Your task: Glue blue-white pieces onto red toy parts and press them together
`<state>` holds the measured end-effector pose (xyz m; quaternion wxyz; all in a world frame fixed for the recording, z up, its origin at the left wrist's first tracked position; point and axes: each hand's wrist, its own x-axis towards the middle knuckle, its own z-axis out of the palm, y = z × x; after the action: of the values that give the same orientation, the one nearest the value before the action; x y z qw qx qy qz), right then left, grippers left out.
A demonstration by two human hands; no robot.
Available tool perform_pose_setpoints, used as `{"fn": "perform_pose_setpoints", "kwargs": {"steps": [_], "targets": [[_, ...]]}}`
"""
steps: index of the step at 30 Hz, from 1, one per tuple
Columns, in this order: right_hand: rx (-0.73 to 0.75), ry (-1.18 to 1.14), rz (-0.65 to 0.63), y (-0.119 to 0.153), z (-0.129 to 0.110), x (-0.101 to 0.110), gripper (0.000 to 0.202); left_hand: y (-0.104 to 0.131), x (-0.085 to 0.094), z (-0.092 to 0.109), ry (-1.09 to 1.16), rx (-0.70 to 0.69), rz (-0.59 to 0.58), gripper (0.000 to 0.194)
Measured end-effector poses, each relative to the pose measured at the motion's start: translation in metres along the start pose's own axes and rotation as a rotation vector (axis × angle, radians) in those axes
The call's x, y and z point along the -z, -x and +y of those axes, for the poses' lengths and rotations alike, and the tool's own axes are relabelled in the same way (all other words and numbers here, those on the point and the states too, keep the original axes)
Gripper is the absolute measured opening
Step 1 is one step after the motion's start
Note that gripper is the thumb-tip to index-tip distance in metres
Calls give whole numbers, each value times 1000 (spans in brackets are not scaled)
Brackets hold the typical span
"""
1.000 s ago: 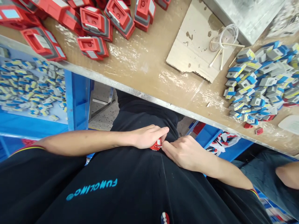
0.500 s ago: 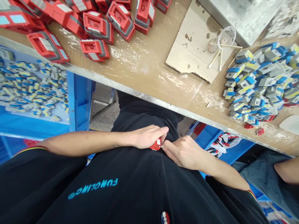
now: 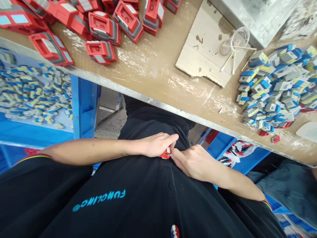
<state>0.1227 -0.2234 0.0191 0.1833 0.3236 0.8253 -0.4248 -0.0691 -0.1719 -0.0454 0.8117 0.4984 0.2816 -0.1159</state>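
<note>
Close against the dark shirt, my left hand (image 3: 156, 144) is closed around a small red plastic toy part (image 3: 165, 155) with a white patch; most of the part is hidden under the fingers. My right hand (image 3: 194, 162) pinches a thin metallic tip (image 3: 169, 154) that touches or lies very close to the red part. Its other end is covered by the fingers, so I cannot tell what kind of tool it is. Both hands are in front of the table's near edge.
Red and grey toy vehicle bodies (image 3: 102, 24) lie on the table (image 3: 148, 76). Cardboard (image 3: 195, 49) bears a clear cup (image 3: 239, 39) and cotton swabs (image 3: 233, 64). Grey-blue-yellow parts (image 3: 274, 86) are heaped at right; more fill a blue bin (image 3: 84, 105). Another person's dark clothing (image 3: 284, 185) shows at right.
My right hand and the metallic tip have shifted slightly left, toward the red part. My left hand holds nearly still. The other person's forearm at right has mostly moved out of view.
</note>
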Motion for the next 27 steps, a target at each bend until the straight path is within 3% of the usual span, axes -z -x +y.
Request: {"fn": "perform_pose_setpoints", "kwargs": {"steps": [10,27], "targets": [[45,46,-72,-3,1,14,33,0,-1,0,-179,-78,-43,32],[57,137,-163,-8,-3,25,30,-4,0,-3,-133,-127,-65,42]]}}
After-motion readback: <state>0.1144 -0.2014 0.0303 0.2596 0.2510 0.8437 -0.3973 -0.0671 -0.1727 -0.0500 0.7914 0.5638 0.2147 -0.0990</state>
